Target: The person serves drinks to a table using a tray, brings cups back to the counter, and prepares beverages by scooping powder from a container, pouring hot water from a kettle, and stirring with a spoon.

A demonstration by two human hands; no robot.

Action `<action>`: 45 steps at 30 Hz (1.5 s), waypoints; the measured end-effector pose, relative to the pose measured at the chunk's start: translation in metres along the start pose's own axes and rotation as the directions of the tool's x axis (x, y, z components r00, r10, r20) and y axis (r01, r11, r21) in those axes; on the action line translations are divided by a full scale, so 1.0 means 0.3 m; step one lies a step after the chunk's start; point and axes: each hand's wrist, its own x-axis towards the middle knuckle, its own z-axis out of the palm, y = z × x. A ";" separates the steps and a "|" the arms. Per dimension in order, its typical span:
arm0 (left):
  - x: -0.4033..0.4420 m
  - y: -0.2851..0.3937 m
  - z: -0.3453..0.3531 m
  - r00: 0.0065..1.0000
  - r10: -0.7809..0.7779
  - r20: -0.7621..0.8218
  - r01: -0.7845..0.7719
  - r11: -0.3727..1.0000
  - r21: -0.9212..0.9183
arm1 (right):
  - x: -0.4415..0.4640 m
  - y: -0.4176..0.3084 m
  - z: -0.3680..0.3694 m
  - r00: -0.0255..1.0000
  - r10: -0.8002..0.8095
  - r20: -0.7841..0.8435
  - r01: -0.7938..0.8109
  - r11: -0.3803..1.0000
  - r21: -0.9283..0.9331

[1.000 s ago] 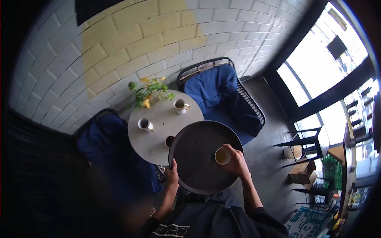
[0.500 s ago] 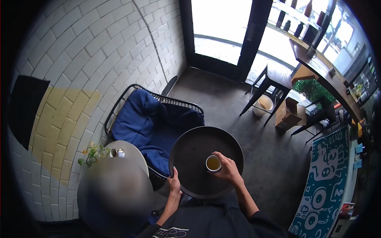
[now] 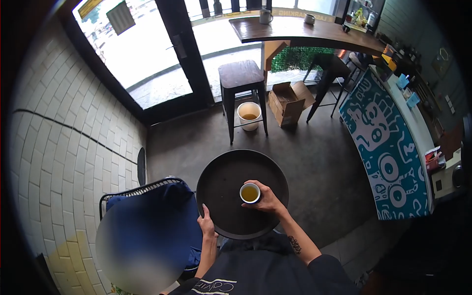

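Observation:
In front of my body I carry a round dark tray (image 3: 226, 172). My left hand (image 3: 207, 223) grips its near-left rim, thumb on top and the other fingers hidden underneath. A small white cup (image 3: 250, 193) with yellowish-brown liquid is over the right half of the tray. Around the cup's right side curl the fingers of my right hand (image 3: 267, 198). I cannot tell whether the cup's base touches the tray.
A blue-cushioned chair (image 3: 167, 206) stands at lower left beside the white tiled wall (image 3: 64, 162). Ahead are a metal stool (image 3: 241, 73), a bucket (image 3: 249, 118) and an open cardboard box (image 3: 286, 105). A wooden bar (image 3: 295, 30) and a teal-fronted counter (image 3: 383, 152) lie right.
My view has turned right, so the door, stool and bar now appear further left. Tray and cup stay in my hands. The round side table has mostly left the view.

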 end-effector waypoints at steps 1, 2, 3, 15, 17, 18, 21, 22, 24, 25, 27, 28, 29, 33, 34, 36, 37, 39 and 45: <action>0.030 0.002 0.042 1.000 0.005 0.031 -0.006 0.999 0.034 | 0.015 0.021 -0.024 0.999 0.012 -0.031 -0.012 1.000 0.014; 0.059 0.001 0.086 0.999 -0.004 0.050 0.001 0.999 0.042 | 0.033 0.043 -0.050 0.998 0.023 -0.058 -0.021 0.999 0.025; 0.087 0.000 0.127 0.998 -0.033 0.051 0.030 0.998 0.061 | 0.051 0.060 -0.073 0.997 0.029 -0.073 -0.028 0.999 0.015; 0.698 0.018 0.501 0.998 -0.066 -0.011 0.066 0.998 0.001 | 0.646 0.091 -0.377 0.967 0.017 -0.256 -0.052 0.990 -0.131; 0.788 0.098 0.500 0.987 -0.102 -0.123 0.116 0.987 0.112 | 0.756 0.090 -0.431 0.970 0.054 -0.238 -0.091 0.985 -0.148; 0.821 0.152 0.523 0.981 -0.083 -0.175 0.099 0.991 0.089 | 0.823 0.112 -0.465 0.963 -0.006 -0.269 -0.056 0.974 -0.220; 0.936 0.224 0.474 0.978 -0.047 -0.205 0.066 0.994 0.087 | 0.972 0.175 -0.527 0.950 0.012 -0.311 -0.099 0.959 -0.265; 0.957 0.252 0.463 0.967 -0.007 -0.254 0.045 0.989 0.144 | 1.022 0.205 -0.538 0.940 0.067 -0.336 -0.157 0.956 -0.248; 0.990 0.278 0.436 0.944 0.034 -0.328 0.007 0.992 0.123 | 1.123 0.306 -0.547 0.948 0.131 -0.291 -0.201 0.953 -0.225; 0.979 0.310 0.451 0.917 0.059 -0.394 -0.025 0.996 0.089 | 1.166 0.380 -0.542 0.943 0.157 -0.294 -0.229 0.946 -0.231; 0.970 0.289 0.392 0.914 -0.040 -0.405 0.087 0.991 0.099 | 1.253 0.519 -0.529 0.940 0.224 -0.256 -0.283 0.934 -0.220; 0.959 0.251 0.365 0.912 -0.073 -0.405 0.103 0.993 0.055 | 1.301 0.589 -0.513 0.952 0.232 -0.199 -0.275 0.936 -0.221; 0.933 0.205 0.350 0.888 -0.082 -0.454 0.111 0.993 0.038 | 1.348 0.663 -0.495 0.945 0.258 -0.200 -0.301 0.926 -0.228; 0.795 0.112 0.416 0.731 -0.205 -0.651 0.222 0.973 -0.057 | 1.521 1.048 -0.418 0.909 0.378 -0.176 -0.407 0.898 -0.170; 0.756 0.078 0.452 0.657 -0.264 -0.706 0.275 0.956 -0.101 | 1.542 1.149 -0.411 0.887 0.422 -0.188 -0.448 0.885 -0.128; 0.710 -0.083 0.537 0.534 -0.287 -0.795 0.319 0.939 -0.125 | 1.665 1.401 -0.411 0.825 0.542 -0.161 -0.565 0.782 -0.265; 0.678 -0.145 0.573 0.446 -0.285 -0.849 0.335 0.932 -0.137 | 1.693 1.489 -0.426 0.831 0.533 -0.159 -0.556 0.789 -0.263; 0.679 -0.226 0.646 0.392 -0.392 -0.832 0.407 0.885 -0.225 | 1.775 1.653 -0.442 0.837 0.515 -0.182 -0.546 0.787 -0.287; 0.731 -0.403 0.907 0.407 -0.572 -0.712 0.530 0.783 -0.326 | 1.973 1.850 -0.478 0.695 0.689 -0.207 -0.699 0.580 -0.417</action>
